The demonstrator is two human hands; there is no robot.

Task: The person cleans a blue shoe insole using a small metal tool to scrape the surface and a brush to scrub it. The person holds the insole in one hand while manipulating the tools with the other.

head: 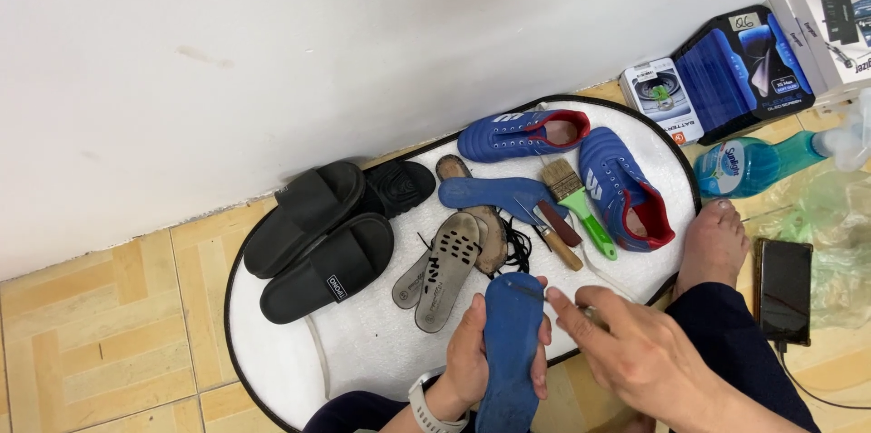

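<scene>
Fingers of left hand wrap blue insole; right hand alongside

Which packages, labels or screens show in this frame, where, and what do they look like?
Small box: upper right by the wall, white and grey.
Large box: right of it, black and blue.
White box: far right corner.
Bottle: lying below the boxes, teal with a blue label.
Phone: right floor, dark screen.
</scene>
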